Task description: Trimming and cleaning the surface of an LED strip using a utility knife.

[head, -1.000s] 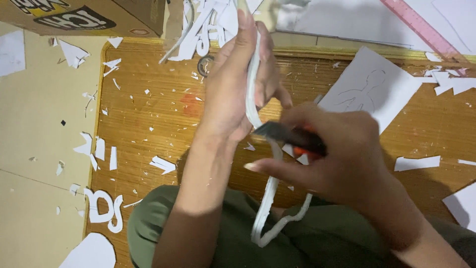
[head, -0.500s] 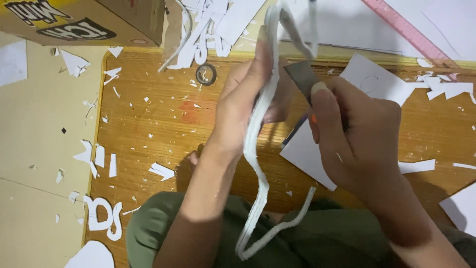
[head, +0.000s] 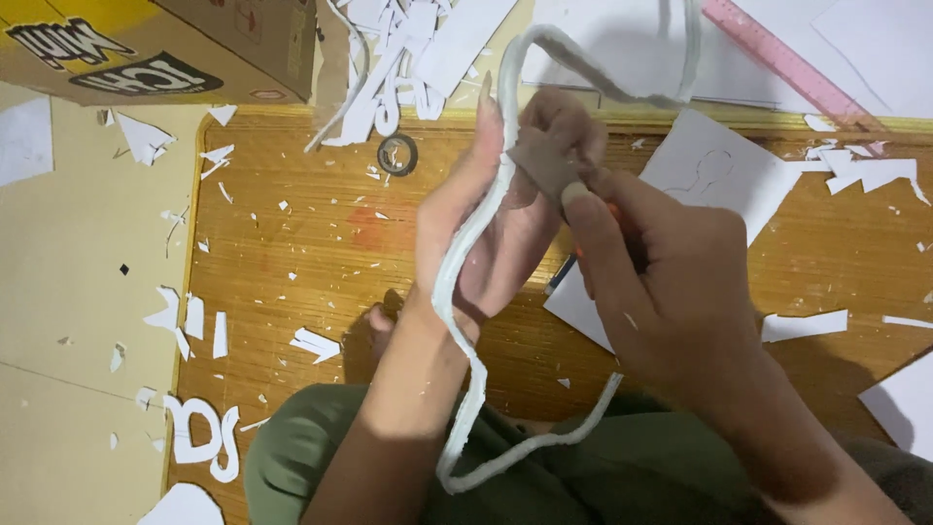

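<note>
From the head camera, the left hand (head: 486,233) held a long white foam strip (head: 457,321), fingers closed around it. The right hand (head: 671,292) gripped what looked like sandpaper (head: 546,160) against the strip, above the woven mat (head: 292,253).

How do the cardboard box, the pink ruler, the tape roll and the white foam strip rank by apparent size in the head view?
1. cardboard box, cut off by the frame
2. white foam strip, nearest the camera
3. pink ruler, partly cut off
4. tape roll
</note>
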